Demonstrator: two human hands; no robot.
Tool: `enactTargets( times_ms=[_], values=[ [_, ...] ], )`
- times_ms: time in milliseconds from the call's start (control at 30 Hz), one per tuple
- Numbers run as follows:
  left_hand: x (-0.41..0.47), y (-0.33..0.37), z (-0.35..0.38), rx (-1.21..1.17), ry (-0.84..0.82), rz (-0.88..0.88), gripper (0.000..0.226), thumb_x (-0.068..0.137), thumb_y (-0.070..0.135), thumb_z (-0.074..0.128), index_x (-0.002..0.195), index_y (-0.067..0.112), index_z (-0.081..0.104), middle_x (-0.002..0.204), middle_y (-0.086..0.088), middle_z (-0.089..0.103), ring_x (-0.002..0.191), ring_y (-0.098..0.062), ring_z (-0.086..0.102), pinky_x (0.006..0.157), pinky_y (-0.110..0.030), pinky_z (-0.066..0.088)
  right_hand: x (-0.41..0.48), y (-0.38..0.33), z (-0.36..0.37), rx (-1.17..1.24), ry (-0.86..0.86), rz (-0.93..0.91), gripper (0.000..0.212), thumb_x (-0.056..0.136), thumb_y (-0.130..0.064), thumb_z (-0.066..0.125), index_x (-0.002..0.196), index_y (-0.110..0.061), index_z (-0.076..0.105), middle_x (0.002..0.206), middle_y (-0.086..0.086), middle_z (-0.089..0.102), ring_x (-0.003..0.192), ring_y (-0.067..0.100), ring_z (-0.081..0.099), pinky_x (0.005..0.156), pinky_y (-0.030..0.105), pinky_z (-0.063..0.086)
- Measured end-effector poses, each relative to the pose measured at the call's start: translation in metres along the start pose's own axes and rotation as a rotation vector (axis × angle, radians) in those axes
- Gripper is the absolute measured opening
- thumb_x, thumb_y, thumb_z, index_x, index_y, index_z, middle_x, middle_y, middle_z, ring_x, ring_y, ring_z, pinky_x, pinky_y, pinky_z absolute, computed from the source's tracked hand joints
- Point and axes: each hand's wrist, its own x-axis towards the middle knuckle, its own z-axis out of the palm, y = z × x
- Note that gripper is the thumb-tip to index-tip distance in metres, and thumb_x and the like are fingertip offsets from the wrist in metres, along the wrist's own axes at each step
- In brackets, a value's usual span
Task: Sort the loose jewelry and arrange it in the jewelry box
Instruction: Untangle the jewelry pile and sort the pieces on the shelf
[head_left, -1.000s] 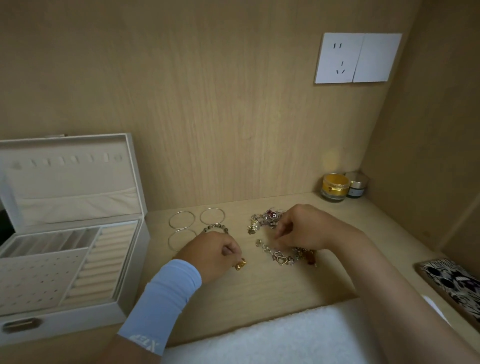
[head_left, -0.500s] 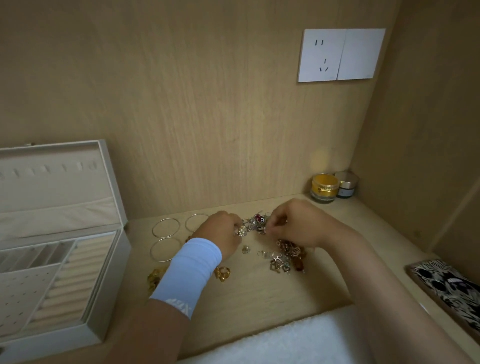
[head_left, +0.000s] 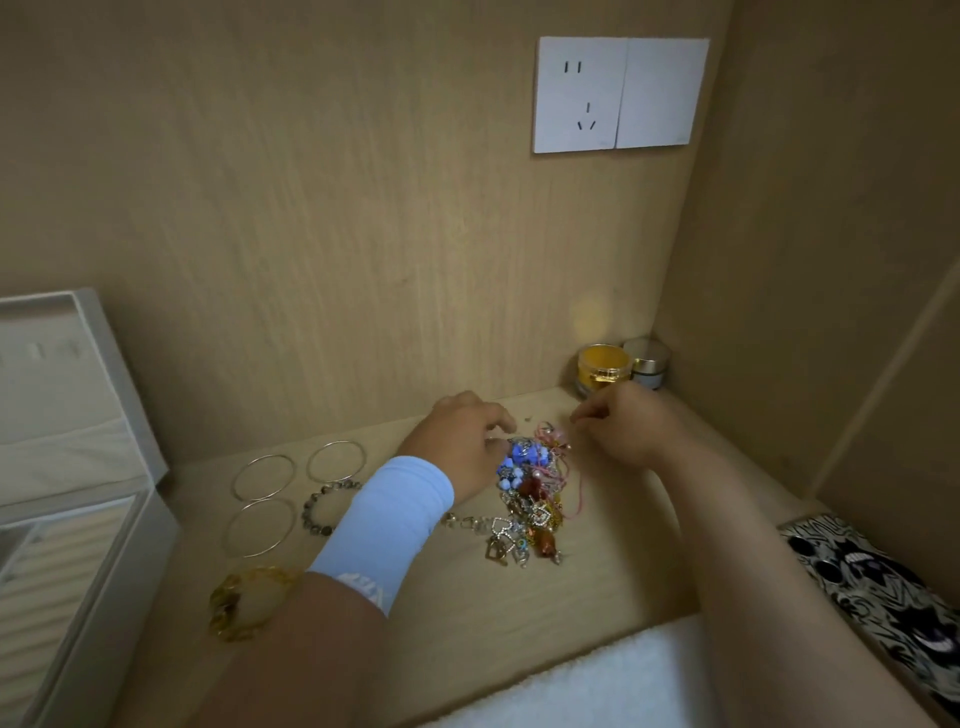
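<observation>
a tangled jewelry pile (head_left: 535, 493) is lying on the pale wood-grain bench (head_left: 613, 561) between the two hands. it is made up of glossy blue beads, an amber stone, open heart-shaped charms set with tiny sparkling stones, and a thin pink cord looping out on the right. the left hand (head_left: 457, 441), with a smooth light-blue sleeve (head_left: 384, 525) hugging the wrist, is curling its fingers down at the far left edge of the pile and touching the blue beads; whether it is gripping any of them is not clear. the right hand (head_left: 623, 431) is bringing its fingertips together just beyond the pile's far right end, as if pinching, but anything between them is too small to tell.

left of the sleeve, three thin silver bangles (head_left: 263, 477) are lying flat and close together, a bracelet of round mottled beads (head_left: 322, 506) is sitting beside them, and a chunky translucent amber chain bracelet (head_left: 244, 605) is lying nearer the person. the jewelry box (head_left: 119, 545) – off-white, square-edged, lid standing open, with soft ribbed rolls inside – is sitting at the left edge, well apart from the pile.

a gold jar (head_left: 605, 366) and a silver-lidded jar (head_left: 647, 361) are standing side by side in the back corner.
</observation>
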Motion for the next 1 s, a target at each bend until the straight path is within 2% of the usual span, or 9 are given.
enactTargets(
  times_ms=[100,200,433,533,667,767,867,933,1000],
  values=[
    [0.010,0.014,0.019,0.060,-0.121,0.053,0.033,0.093,0.043,0.059,0.126,0.040,0.062,0.134,0.008,0.050,0.130,-0.016,0.035,0.111,-0.036,0.031,0.002,0.001,-0.002,0.000,-0.042,0.020,0.010,0.089,-0.032,0.069,0.080,-0.031,0.073,0.094,-0.005,0.074,0.085,0.011,0.064,0.073,0.029,0.051],
    [0.010,0.012,0.027,0.093,-0.125,0.033,0.035,0.093,0.046,0.057,0.128,0.043,0.059,0.134,0.010,0.051,0.129,-0.018,0.037,0.110,-0.038,0.033,0.000,-0.001,0.000,-0.018,-0.126,0.019,0.012,0.078,-0.038,0.078,0.070,-0.032,0.073,0.081,-0.008,0.073,0.083,0.011,0.066,0.076,0.034,0.056],
    [-0.002,-0.010,0.007,0.106,-0.143,-0.017,0.030,0.091,0.043,0.061,0.121,0.039,0.063,0.119,0.008,0.057,0.116,-0.016,0.049,0.103,-0.038,0.042,0.000,-0.012,0.006,-0.038,-0.160,0.007,0.012,0.076,-0.033,0.081,0.084,-0.024,0.080,0.087,-0.006,0.074,0.088,0.012,0.067,0.085,0.039,0.058],
    [-0.002,-0.016,0.000,0.026,-0.151,-0.042,0.024,0.091,0.041,0.063,0.114,0.038,0.067,0.114,0.009,0.058,0.109,-0.014,0.055,0.100,-0.034,0.045,-0.001,-0.019,0.006,-0.011,-0.131,0.027,0.018,0.085,-0.037,0.071,0.098,-0.025,0.076,0.103,-0.004,0.073,0.099,0.015,0.065,0.093,0.040,0.055],
    [0.001,-0.017,0.003,0.096,-0.082,-0.052,0.037,0.095,0.044,0.055,0.131,0.037,0.057,0.134,0.006,0.051,0.128,-0.018,0.041,0.109,-0.038,0.035,0.000,-0.030,0.015,-0.006,-0.111,-0.007,0.041,0.090,-0.016,0.053,0.128,-0.023,0.066,0.129,-0.001,0.065,0.118,0.018,0.060,0.101,0.035,0.050],
    [0.000,-0.021,0.003,0.151,-0.134,-0.102,0.046,0.093,0.051,0.054,0.138,0.039,0.052,0.140,0.006,0.046,0.135,-0.020,0.033,0.112,-0.039,0.031,0.001,-0.038,0.024,0.046,-0.170,-0.074,0.035,0.088,-0.007,0.052,0.105,-0.027,0.075,0.114,-0.004,0.072,0.106,0.013,0.064,0.094,0.031,0.052],
    [-0.002,-0.026,-0.003,0.068,-0.186,-0.095,0.034,0.090,0.047,0.061,0.123,0.039,0.065,0.127,0.004,0.054,0.125,-0.018,0.045,0.107,-0.035,0.037,0.001,-0.043,0.025,0.116,-0.155,-0.118,0.036,0.087,0.000,0.053,0.084,-0.029,0.072,0.092,-0.010,0.071,0.092,0.009,0.064,0.081,0.023,0.051],
    [-0.005,-0.030,-0.011,-0.053,-0.188,-0.111,0.025,0.090,0.042,0.063,0.114,0.037,0.070,0.117,0.010,0.060,0.112,-0.010,0.055,0.099,-0.027,0.042,0.004,-0.043,0.025,0.142,-0.019,-0.113,0.030,0.087,-0.003,0.053,0.087,-0.028,0.070,0.087,-0.013,0.065,0.090,0.010,0.062,0.077,0.024,0.048],
    [-0.006,-0.036,-0.017,-0.163,-0.158,-0.129,0.021,0.092,0.038,0.063,0.111,0.035,0.070,0.111,0.015,0.063,0.103,-0.004,0.058,0.095,-0.022,0.043,0.011,-0.046,0.025,0.071,0.075,-0.134,0.032,0.093,-0.007,0.049,0.106,-0.026,0.071,0.101,-0.009,0.063,0.100,0.013,0.059,0.083,0.025,0.046]
  ],
)
